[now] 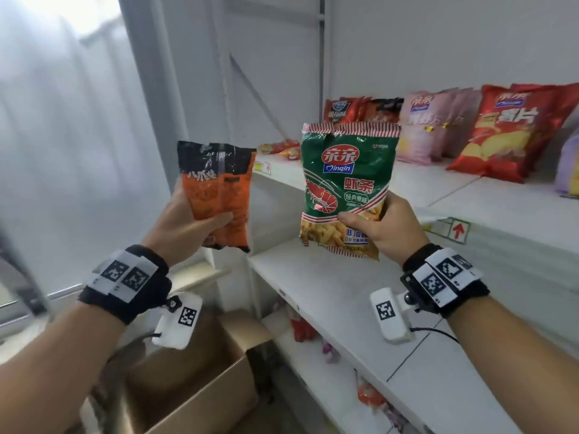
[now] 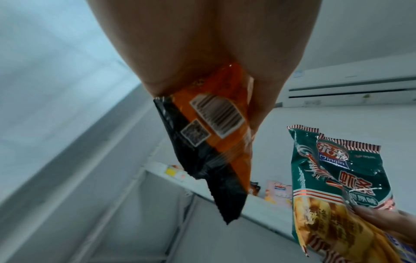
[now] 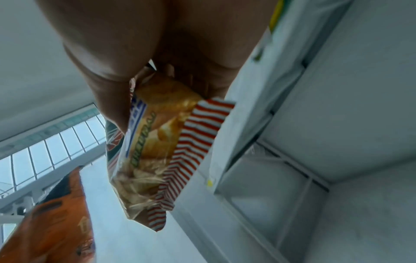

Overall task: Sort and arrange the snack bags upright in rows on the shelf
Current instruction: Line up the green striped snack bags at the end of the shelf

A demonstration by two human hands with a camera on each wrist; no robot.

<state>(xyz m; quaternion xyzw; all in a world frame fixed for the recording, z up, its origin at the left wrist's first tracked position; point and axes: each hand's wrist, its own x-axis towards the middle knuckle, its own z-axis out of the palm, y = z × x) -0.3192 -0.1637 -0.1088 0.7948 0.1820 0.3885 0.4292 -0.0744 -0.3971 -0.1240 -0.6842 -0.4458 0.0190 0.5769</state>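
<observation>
My left hand (image 1: 191, 225) grips an orange and black snack bag (image 1: 217, 183) by its lower half and holds it upright in front of the shelf's left end. The left wrist view shows that bag's (image 2: 216, 135) back with a barcode. My right hand (image 1: 380, 228) grips the lower part of a green shrimp-stick bag (image 1: 344, 180), upright above the middle shelf board (image 1: 329, 296). In the right wrist view the green bag's (image 3: 157, 146) striped bottom seal hangs below my palm, and the orange bag (image 3: 54, 222) shows at lower left.
Upright rows stand on the upper shelf (image 1: 454, 189): dark red bags (image 1: 344, 109), pink bags (image 1: 429, 126), red chip bags (image 1: 513, 133). Small packets (image 1: 282, 148) lie at its left end. An open cardboard box (image 1: 194, 377) sits on the floor. Loose packets (image 1: 302, 328) lie on the lower shelf.
</observation>
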